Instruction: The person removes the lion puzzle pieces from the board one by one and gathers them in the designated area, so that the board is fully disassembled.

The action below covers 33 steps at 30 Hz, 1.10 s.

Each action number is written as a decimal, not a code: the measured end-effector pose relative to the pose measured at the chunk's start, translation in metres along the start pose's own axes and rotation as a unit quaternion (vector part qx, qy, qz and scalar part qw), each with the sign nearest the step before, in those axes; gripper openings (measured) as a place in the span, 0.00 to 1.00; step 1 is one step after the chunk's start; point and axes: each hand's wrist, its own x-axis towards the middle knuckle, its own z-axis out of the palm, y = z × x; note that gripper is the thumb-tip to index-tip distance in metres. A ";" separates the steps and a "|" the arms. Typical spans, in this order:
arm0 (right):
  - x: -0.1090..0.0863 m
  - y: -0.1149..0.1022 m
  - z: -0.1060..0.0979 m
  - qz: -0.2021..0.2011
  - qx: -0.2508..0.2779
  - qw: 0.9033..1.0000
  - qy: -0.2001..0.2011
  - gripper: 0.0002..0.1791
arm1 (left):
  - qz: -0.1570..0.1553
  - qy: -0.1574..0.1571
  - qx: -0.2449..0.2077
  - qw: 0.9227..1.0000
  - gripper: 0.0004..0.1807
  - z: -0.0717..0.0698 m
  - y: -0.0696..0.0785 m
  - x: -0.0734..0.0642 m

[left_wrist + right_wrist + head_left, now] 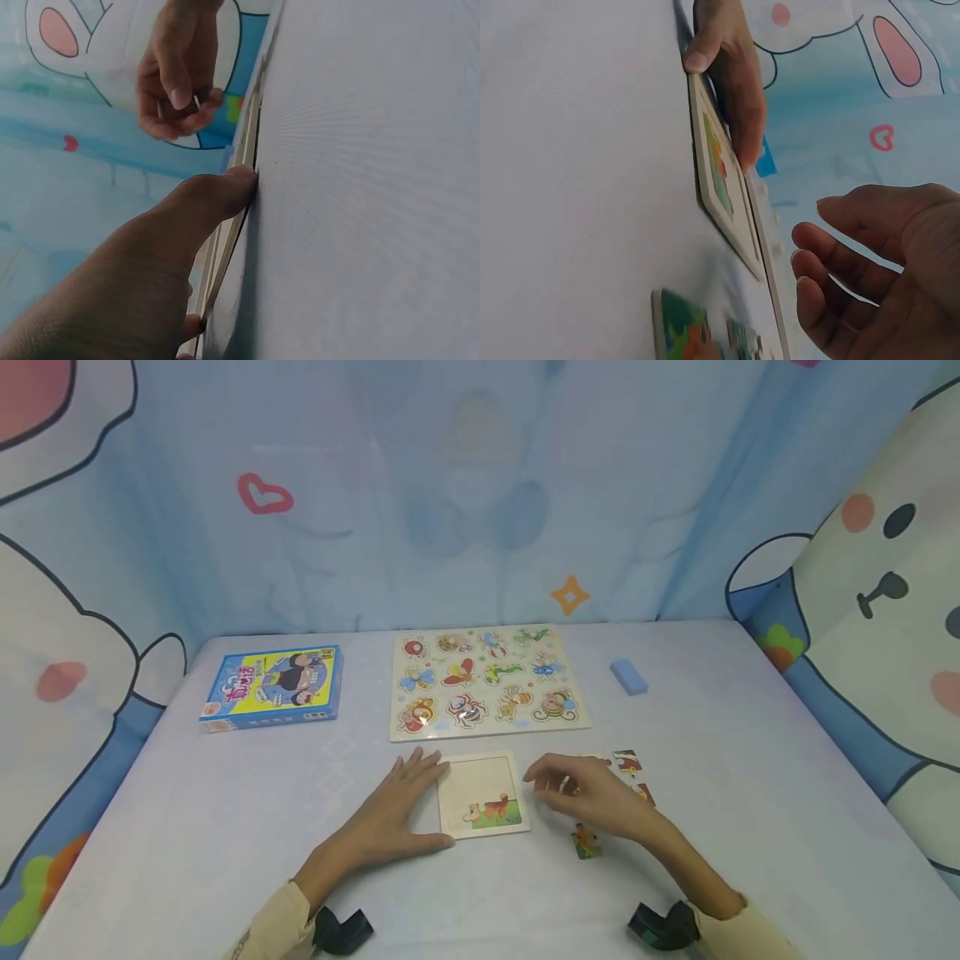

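Note:
A small square wooden puzzle board lies on the table, with a picture of a brown dog on green in its lower right part. My left hand rests at the board's left side, fingers extended near the far corner and thumb touching the near corner. In the left wrist view, the thumb lies against the board's edge. Just right of the board hovers my right hand, fingers loosely bent and holding nothing. Beneath and beside it are several loose puzzle pieces, including a green and brown piece and a red and white one.
Behind the small board lies a larger board of insect pictures. A blue and yellow box sits at the back left. Toward the back right is a small blue block. A printed blue curtain hangs behind the table.

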 end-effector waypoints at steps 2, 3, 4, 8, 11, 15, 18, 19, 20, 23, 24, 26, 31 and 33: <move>0.011 -0.004 0.005 -0.014 0.008 1.000 -0.011 0.10 | 0.003 0.001 0.003 1.000 0.52 0.000 -0.001 0.000; 0.015 -0.005 0.008 -0.021 0.014 1.000 -0.017 0.10 | 0.002 0.002 0.006 1.000 0.52 0.000 -0.001 0.000; 0.020 -0.006 0.011 -0.027 0.016 0.999 -0.023 0.11 | 0.002 0.005 0.007 1.000 0.52 -0.001 -0.002 0.000; 0.032 -0.006 0.022 -0.031 0.018 0.998 -0.042 0.12 | -0.002 0.011 0.017 1.000 0.51 -0.003 -0.004 0.000; 0.036 -0.005 0.027 -0.025 0.016 0.999 -0.045 0.13 | -0.007 0.014 0.022 1.000 0.50 -0.004 -0.005 0.001; 0.036 -0.005 0.031 -0.017 0.017 0.999 -0.048 0.15 | -0.014 0.016 0.023 1.000 0.49 -0.004 -0.007 0.002; 0.036 -0.005 0.033 -0.007 0.015 0.998 -0.053 0.17 | -0.014 0.015 0.023 1.000 0.49 -0.003 -0.007 0.002; 0.036 -0.005 0.033 -0.004 0.011 0.998 -0.055 0.17 | -0.013 0.015 0.023 1.000 0.49 -0.003 -0.007 0.002; 0.036 -0.005 0.033 -0.001 0.009 0.998 -0.057 0.18 | -0.012 0.016 0.023 1.000 0.49 -0.003 -0.008 0.002; 0.036 -0.003 0.034 0.005 0.003 0.998 -0.061 0.18 | -0.011 0.016 0.025 1.000 0.49 -0.003 -0.008 0.001; 0.036 -0.002 0.034 0.004 0.002 0.998 -0.064 0.19 | -0.011 0.015 0.025 1.000 0.49 -0.003 -0.008 0.001; 0.037 -0.001 0.034 0.001 0.001 0.998 -0.068 0.19 | -0.010 0.015 0.028 0.999 0.49 -0.003 -0.008 0.001; 0.039 0.000 0.035 -0.010 -0.004 0.997 -0.076 0.18 | -0.015 0.010 0.030 0.999 0.49 -0.003 -0.008 0.001; 0.039 -0.001 0.036 -0.015 -0.009 0.997 -0.077 0.18 | -0.019 0.007 0.031 0.999 0.49 -0.003 -0.008 0.001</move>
